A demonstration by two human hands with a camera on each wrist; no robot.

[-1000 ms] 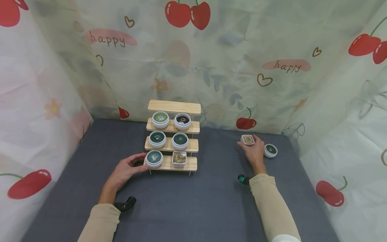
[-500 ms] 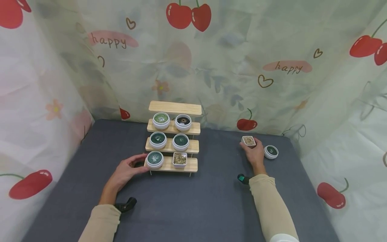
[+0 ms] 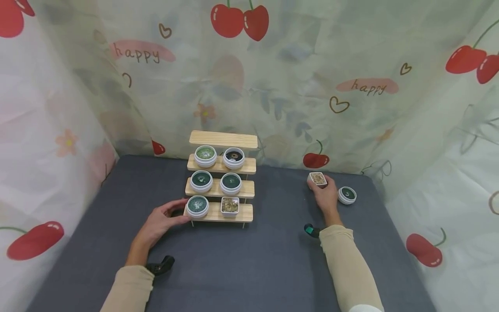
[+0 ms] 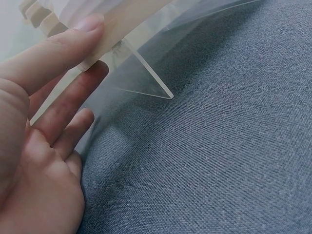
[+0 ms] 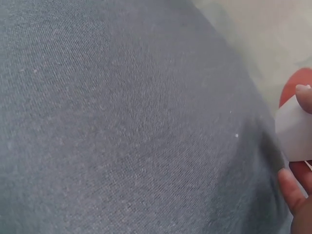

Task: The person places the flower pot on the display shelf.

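Note:
A stepped wooden display stand [image 3: 244,213] on clear supports holds small white pots. My left hand [image 3: 160,221] grips the left end of its lowest shelf, beside a round pot [image 3: 197,206] with blue-green contents. In the left wrist view, the thumb [image 4: 90,23] lies on the upper side and a finger [image 4: 100,73] reaches under the shelf. At the right of the table my right hand [image 3: 326,195] holds a small square white pot [image 3: 317,178] of brown granules between thumb and fingers. The right wrist view shows only part of the square pot's side [image 5: 295,131].
A round white pot [image 3: 347,195] with dark green contents stands just right of the right hand. Another square pot [image 3: 230,206] of granules sits on the lowest shelf, and more round pots fill the two middle shelves. A printed curtain [image 3: 280,130] hangs behind the dark table [image 3: 249,264].
The right hand has shifted the square pot very slightly up and away in the head view. The left hand and the stand stay as they were.

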